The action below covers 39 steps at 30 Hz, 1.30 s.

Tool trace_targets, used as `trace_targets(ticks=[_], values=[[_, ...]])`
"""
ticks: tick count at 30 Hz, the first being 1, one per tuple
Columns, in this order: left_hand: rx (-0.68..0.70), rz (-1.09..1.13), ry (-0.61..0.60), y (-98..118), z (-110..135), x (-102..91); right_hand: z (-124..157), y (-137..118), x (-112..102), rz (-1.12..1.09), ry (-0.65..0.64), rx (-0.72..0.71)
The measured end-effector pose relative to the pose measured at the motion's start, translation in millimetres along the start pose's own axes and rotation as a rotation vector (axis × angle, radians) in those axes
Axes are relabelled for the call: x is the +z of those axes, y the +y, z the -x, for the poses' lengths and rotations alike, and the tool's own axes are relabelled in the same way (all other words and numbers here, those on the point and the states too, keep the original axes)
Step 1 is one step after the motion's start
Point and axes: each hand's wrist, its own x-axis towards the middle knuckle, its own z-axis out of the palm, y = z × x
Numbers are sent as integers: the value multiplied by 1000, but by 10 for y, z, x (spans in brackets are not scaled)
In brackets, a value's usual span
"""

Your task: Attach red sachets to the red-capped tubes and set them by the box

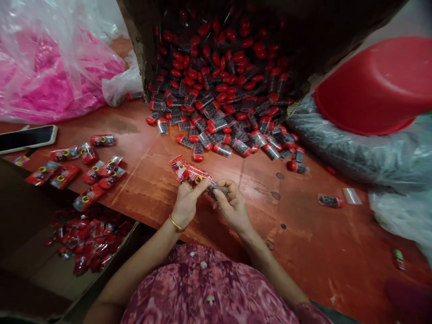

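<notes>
My left hand is closed on a bunch of red printed plastic sleeves held just above the reddish-brown table. My right hand pinches a small clear vial against the open end of one sleeve. Both hands meet near the table's front edge. A big heap of clear vials with red caps spills from a tipped cardboard box right behind the hands. Finished red packets lie scattered at the left.
A phone lies at the far left. A bag of pink pieces sits back left. A red basin rests on grey plastic bags at the right. A carton of packets stands below the table. A stray vial lies right.
</notes>
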Motion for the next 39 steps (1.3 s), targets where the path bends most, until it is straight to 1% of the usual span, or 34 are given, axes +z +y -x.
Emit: trace_targets(ticks=[2,5,6,8,11,13,15,18,20,22,23,24,25,26,27,29,30,31,32,33,34,35,37,39], values=[[5,-31,-3,4,-13,-14,6,13,23,1,10,13],[-13,-57,-32,12,-33,-24,2,28,62,-28,70,22],[-20,-53,-37,22,-38,-27,-2,29,68,-50,70,30],[-42,-29,-22,54,-44,-35,-9,24,61,-105,23,62],[-65,10,31,94,-39,-42,-12,12,19,-170,-59,113],[-89,20,36,89,-26,-33,-17,22,0,-173,-56,112],[-148,38,-2,58,-11,-17,-37,57,0,-147,-27,85],[-226,114,-49,17,6,-23,-118,138,19,16,28,-22],[-298,139,-91,31,18,-70,-218,173,28,220,47,-167],[-395,119,-118,94,27,-158,-365,167,26,438,-17,-359],[-426,103,-100,146,26,-215,-460,149,19,541,-76,-454],[-426,99,-49,210,15,-282,-568,124,6,642,-128,-534],[-392,116,27,284,-5,-357,-686,100,-13,747,-155,-586],[-332,154,124,365,-37,-439,-810,80,-39,860,-141,-599],[-243,223,233,448,-77,-524,-932,70,-72,983,-69,-571],[-34,387,459,589,-167,-688,-1134,91,-154,1229,84,-429],[55,455,559,634,-206,-755,-1199,121,-200,1322,110,-362],[109,492,614,653,-236,-803,-1231,163,-248,1385,94,-323],[139,494,644,646,-255,-829,-1231,213,-298,1419,61,-317],[147,452,644,613,-263,-830,-1198,266,-351,1429,27,-337],[148,360,616,559,-264,-808,-1138,319,-408,1423,1,-377],[154,217,577,494,-260,-767,-1055,367,-470,1411,-16,-429],[224,-214,435,359,-257,-659,-849,438,-603,1367,-33,-524],[362,-710,284,253,-279,-573,-637,470,-733,1308,-46,-562]])
